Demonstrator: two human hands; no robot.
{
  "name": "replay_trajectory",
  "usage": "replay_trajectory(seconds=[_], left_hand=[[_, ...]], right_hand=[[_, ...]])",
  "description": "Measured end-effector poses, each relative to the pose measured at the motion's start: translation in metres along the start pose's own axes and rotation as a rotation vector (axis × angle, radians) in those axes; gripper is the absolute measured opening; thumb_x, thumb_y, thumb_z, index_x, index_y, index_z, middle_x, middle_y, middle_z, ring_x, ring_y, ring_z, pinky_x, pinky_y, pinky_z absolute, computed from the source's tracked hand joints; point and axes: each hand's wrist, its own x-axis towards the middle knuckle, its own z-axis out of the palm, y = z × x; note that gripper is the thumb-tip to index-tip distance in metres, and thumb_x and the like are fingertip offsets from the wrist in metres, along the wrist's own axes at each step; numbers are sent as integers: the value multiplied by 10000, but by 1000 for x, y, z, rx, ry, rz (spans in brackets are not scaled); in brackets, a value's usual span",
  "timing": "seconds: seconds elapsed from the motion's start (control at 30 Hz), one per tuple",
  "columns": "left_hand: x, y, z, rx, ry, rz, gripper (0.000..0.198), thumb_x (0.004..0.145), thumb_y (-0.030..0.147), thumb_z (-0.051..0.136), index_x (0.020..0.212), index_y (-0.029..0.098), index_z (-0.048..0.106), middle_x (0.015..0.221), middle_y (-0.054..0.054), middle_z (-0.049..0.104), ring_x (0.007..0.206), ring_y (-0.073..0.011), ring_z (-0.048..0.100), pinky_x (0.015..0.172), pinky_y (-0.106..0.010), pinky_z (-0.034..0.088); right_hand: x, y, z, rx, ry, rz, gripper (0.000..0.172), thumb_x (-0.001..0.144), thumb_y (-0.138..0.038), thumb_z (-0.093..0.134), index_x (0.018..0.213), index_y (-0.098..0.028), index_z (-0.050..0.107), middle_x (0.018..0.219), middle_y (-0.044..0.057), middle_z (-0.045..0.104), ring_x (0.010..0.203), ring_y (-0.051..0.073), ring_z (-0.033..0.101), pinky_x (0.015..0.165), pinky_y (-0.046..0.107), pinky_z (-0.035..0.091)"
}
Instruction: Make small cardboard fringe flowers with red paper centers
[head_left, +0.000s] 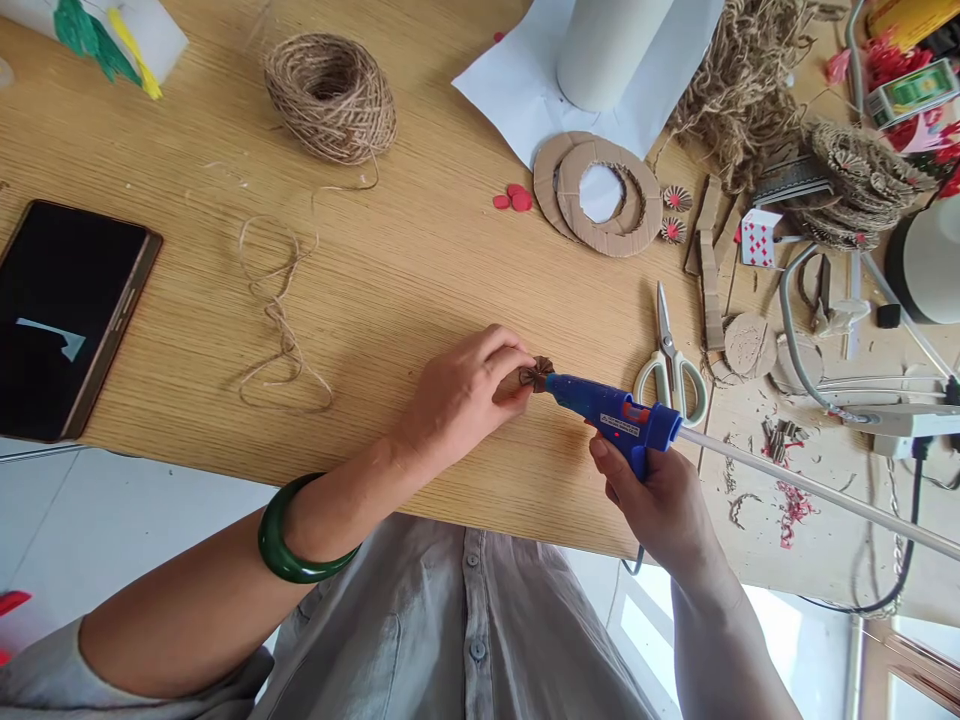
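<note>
Between the thumb and fingers of my left hand (471, 393) is a small brown pleated rosette (538, 374), held just above the table. My right hand (664, 500) is wrapped round the handle of a blue glue gun (611, 408), whose nozzle meets the rosette's right side. A long pale glue stick (817, 485) runs out of the gun's back toward the right. Scissors with pale green handles (670, 370) lie just beyond the gun. Past them are two cardboard rings (574, 205), overlapping, with red paper discs (517, 198) to their left.
A twine ball (330, 98) sits at the upper left, its loose strand (281, 320) trailing below. A phone (71, 315) lies far left. A white cylinder (609, 50) stands on paper at the back. Cardboard strips (709, 270), cables and woven twine pieces (862, 185) crowd the right.
</note>
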Motion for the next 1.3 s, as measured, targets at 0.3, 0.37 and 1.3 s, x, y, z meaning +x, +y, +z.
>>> replay_trajectory(seconds=[0.3, 0.37, 1.3], left_hand=[[0, 1, -1, 0, 2, 0, 173, 834, 134, 674, 999, 185, 668, 1033, -26, 694, 907, -155, 671, 754, -253, 533], [0, 1, -1, 10, -5, -3, 182, 834, 137, 676, 1010, 183, 670, 1048, -29, 693, 905, -154, 671, 744, -249, 533], [-3, -3, 2, 29, -43, -4, 161, 877, 206, 641, 1035, 210, 670, 1052, -11, 691, 822, -154, 677, 659, -268, 546]], right_hand=[[-9, 18, -12, 361, -92, 64, 376, 908, -504, 617, 741, -169, 584, 620, 3, 523, 455, 86, 412, 389, 233, 305], [-9, 22, -15, 505, -144, 18, 321, 933, -464, 602, 826, -165, 647, 684, 26, 570, 485, 94, 445, 400, 234, 331], [30, 99, -84, 1264, 462, 287, 211, 664, -311, 723, 748, -186, 575, 719, -10, 626, 542, 70, 551, 364, 114, 422]])
